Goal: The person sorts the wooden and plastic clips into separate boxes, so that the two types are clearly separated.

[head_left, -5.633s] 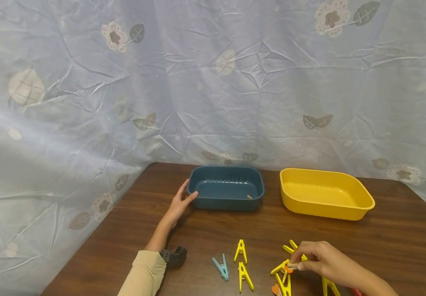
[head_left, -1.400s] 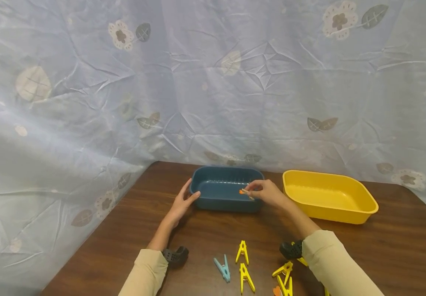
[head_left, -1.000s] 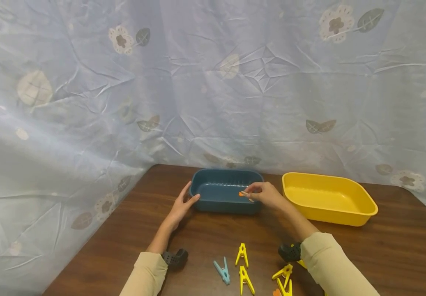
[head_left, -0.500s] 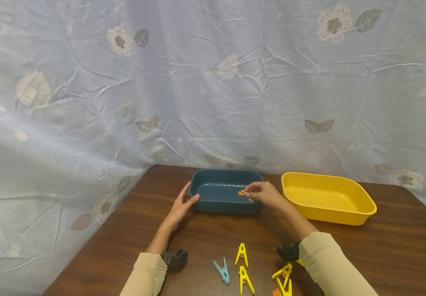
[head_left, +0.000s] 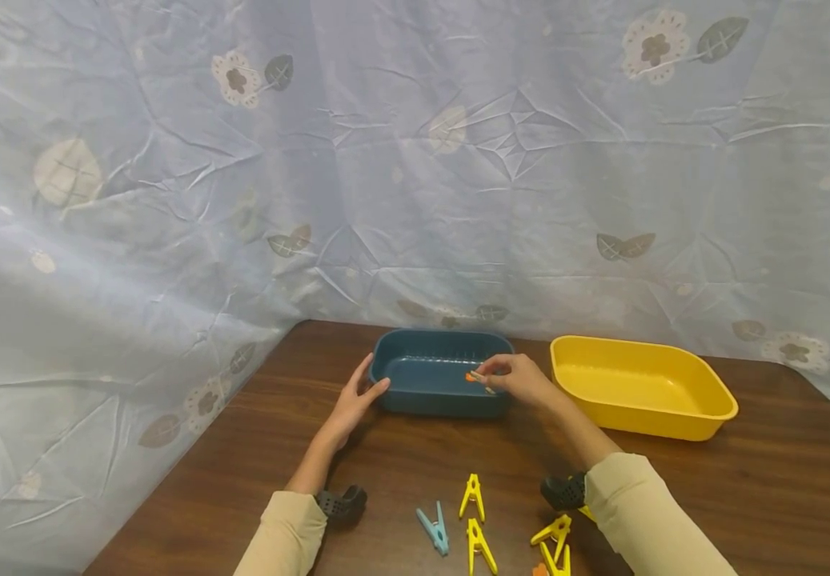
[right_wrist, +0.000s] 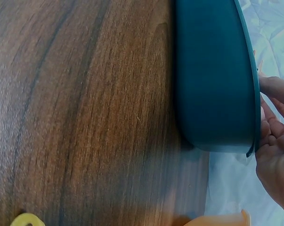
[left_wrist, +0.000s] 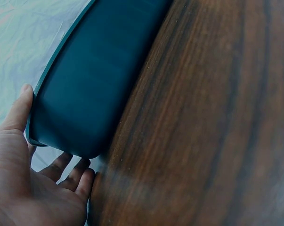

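My left hand [head_left: 346,404] rests against the left end of a dark blue plastic basin [head_left: 422,402], fingers extended and spread, thumb at the rim. In the left wrist view the thumb touches the rim of the basin [left_wrist: 85,84] and the fingertips lie by its end wall. Over the basin's right front part, my right hand [head_left: 519,380] pinches a small wooden clothespin with an orange decoration [head_left: 470,377]. A small tan piece [head_left: 489,390] shows just below those fingers. In the right wrist view the basin wall partly hides the right hand [right_wrist: 276,136], and the clothespin is out of sight.
A yellow basin [head_left: 638,416] stands right of the blue one. Nearer on the wooden table [head_left: 386,464] lie a light blue clothespin [head_left: 434,528] and several yellow clothespins [head_left: 471,498]. An orange piece [head_left: 540,570] shows at the bottom edge. The right sleeve [head_left: 652,512] covers part of the pile.
Since the oldest frame, my right hand has carried the orange-decorated clothespin from the pile to the blue basin. Over the last second both hands have stayed almost still.
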`<state>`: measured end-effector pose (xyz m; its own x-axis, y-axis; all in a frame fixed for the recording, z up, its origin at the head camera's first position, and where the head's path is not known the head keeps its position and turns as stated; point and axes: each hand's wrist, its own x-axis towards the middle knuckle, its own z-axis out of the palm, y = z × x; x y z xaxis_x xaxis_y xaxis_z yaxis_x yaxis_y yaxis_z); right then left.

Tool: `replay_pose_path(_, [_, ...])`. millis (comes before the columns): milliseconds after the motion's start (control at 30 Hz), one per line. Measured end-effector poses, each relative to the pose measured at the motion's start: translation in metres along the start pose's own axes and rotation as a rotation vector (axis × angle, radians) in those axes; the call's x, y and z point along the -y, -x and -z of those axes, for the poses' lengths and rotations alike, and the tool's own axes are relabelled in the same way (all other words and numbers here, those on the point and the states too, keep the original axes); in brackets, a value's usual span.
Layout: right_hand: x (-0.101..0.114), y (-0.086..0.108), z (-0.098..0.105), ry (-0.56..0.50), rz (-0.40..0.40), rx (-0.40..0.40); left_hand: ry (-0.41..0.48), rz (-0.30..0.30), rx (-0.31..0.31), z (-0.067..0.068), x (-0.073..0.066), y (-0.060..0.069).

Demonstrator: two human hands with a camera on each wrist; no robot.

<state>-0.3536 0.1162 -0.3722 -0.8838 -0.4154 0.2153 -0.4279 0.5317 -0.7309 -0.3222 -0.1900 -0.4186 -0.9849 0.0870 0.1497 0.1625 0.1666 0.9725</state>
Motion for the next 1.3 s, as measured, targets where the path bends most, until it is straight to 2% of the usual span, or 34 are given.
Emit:
replay_pose_path(67, [-0.001,0.000,0.000,-0.003,0.004,0.001,-0.005,-0.006,-0.015,0.000,0.008,-0.005])
replay_pose_path(200, [-0.001,0.000,0.001,-0.012,0.013,0.003,-0.004,-0.008,-0.024,0.000,0.010,-0.006])
replay_pose_path(867, [0.002,0.001,0.001,0.005,0.020,0.000,-0.001,0.000,-0.020,0.000,0.011,-0.007])
replay_pose_path(967, [0.001,0.001,0.001,0.001,0.021,0.004,0.009,0.007,-0.002,0.001,0.007,-0.005])
replay_pose_path(1167, [-0.002,0.001,0.001,-0.013,0.018,0.012,0.010,0.002,0.025,-0.001,-0.014,0.008])
replay_pose_path(1300, [-0.001,0.001,0.001,-0.011,0.010,0.013,0.004,-0.003,0.019,0.000,-0.014,0.007])
